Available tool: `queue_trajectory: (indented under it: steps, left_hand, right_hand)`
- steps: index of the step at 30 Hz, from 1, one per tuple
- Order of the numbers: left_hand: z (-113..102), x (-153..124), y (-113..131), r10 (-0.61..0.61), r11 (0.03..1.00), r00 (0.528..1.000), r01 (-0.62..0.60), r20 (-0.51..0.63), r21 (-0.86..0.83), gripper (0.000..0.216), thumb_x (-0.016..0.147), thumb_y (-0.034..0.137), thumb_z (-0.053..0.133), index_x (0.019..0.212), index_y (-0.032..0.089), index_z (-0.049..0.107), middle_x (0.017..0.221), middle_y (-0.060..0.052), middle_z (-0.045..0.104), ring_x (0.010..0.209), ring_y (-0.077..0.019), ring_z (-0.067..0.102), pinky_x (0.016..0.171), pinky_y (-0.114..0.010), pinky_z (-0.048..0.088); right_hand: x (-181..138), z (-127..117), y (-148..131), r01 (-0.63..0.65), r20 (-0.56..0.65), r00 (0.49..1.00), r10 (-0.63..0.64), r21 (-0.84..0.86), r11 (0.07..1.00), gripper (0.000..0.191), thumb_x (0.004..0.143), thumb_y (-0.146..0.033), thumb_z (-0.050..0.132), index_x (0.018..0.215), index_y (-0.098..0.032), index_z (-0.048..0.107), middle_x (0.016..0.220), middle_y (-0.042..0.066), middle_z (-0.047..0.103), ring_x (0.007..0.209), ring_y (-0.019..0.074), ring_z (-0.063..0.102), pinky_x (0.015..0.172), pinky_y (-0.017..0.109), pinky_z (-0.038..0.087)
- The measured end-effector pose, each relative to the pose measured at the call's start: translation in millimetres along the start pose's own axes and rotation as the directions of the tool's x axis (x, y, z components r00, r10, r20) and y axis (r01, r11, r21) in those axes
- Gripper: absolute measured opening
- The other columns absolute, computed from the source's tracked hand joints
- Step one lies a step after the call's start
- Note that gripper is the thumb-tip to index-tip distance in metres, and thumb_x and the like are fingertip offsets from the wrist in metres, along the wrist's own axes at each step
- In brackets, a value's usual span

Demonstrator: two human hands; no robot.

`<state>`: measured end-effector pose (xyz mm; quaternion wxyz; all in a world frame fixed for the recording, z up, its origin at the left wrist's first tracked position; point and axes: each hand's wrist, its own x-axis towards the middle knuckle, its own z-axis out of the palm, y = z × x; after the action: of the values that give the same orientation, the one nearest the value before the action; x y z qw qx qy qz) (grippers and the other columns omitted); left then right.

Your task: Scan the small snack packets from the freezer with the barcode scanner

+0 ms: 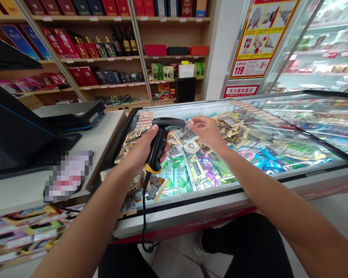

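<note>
Left fingers: mine, wrapped round black pistol-shaped scanner.
Right fingers: mine, pinching flat glossy packet.
Cord: black, thin, curling.

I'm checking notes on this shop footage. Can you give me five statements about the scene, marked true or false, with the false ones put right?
1. The left hand grips a black handheld scanner. True.
2. The right hand lies flat on the person's knee. False: it is raised, its fingertips pinching a small packet near the scanner's head.
3. A black cord hangs from the bottom of the scanner's handle. True.
4. The poster showing 119 is left of the wooden shelves. False: it is to their right.
5. Dark bottles stand on the wooden shelves. True.
</note>
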<state>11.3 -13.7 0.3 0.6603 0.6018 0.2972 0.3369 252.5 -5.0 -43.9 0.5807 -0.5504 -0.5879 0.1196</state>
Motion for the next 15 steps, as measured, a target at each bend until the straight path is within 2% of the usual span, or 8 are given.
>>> queue_trajectory:
  steps: [3,8,15]
  left_hand:
    - [1.9,-1.6,-1.6,0.015,0.998,1.0,-0.016,0.021,0.054,0.052,0.091,0.069,0.054,0.085,0.018,0.062,0.058,-0.003,0.06,0.038,-0.0131,0.052,0.036,-0.023,0.038]
    - [3.5,-5.9,-2.8,-0.017,0.993,0.998,0.01,0.059,0.116,0.053,0.091,0.067,0.056,0.076,0.017,0.062,0.056,-0.004,0.059,0.038,-0.013,0.051,0.036,-0.023,0.038]
    - [6.4,-9.6,-1.7,0.058,0.98,0.99,-0.081,0.13,0.18,0.057,0.084,0.074,0.062,0.085,0.017,0.066,0.06,-0.003,0.061,0.04,-0.0119,0.051,0.037,-0.022,0.039]
  right_hand:
    - [2.4,-5.3,-2.0,-0.013,-0.019,1.0,0.015,0.083,0.996,0.023,0.085,-0.039,0.071,0.091,-0.017,0.077,0.096,0.009,0.08,0.092,0.0248,0.074,0.088,0.039,0.056]
    - [2.3,-9.6,-7.8,-0.021,-0.04,0.999,0.023,0.039,0.999,0.019,0.083,-0.035,0.073,0.085,-0.018,0.08,0.092,0.008,0.081,0.092,0.0258,0.074,0.09,0.039,0.056]
    - [4.6,-10.9,-3.3,-0.01,-0.046,0.999,0.011,0.014,1.0,0.017,0.083,-0.033,0.072,0.083,-0.018,0.079,0.087,0.007,0.08,0.089,0.0256,0.074,0.087,0.039,0.057]
